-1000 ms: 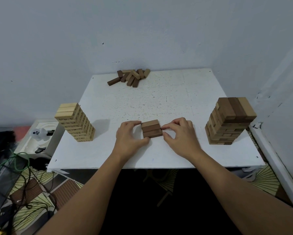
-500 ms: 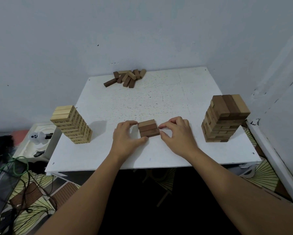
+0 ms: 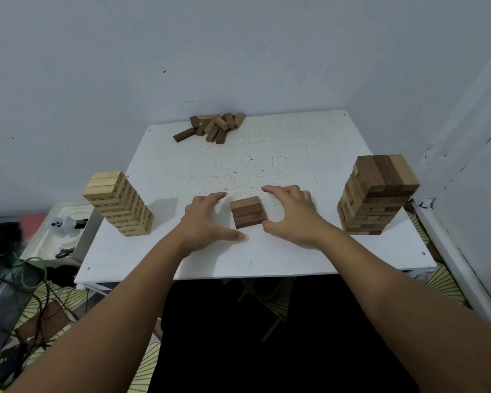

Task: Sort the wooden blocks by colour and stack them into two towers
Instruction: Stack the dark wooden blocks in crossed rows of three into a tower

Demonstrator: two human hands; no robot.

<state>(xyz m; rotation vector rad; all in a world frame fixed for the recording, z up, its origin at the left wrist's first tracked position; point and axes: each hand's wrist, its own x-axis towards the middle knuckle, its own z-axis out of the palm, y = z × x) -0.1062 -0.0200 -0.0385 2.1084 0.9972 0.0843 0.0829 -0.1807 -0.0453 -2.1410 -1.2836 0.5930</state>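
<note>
Fingers spread and relaxed, left hand (image 3: 207, 219) and right hand (image 3: 291, 215) flank three brown blocks (image 3: 248, 211) on the white table (image 3: 267, 165), apparently not touching them.

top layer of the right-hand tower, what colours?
Head view: right tower top layer shows two dark brown blocks and one lighter tan block at its right.

The 3 dark brown rectangular wooden blocks (image 3: 248, 211) look smooth and matt, as do the pale pine-coloured wooden tower (image 3: 119, 203) and the mixed brown wooden tower (image 3: 376, 194). The white square tabletop (image 3: 267, 160) is matt, speckled and rough-looking. The grey painted wall (image 3: 238, 52) is matt.
</note>
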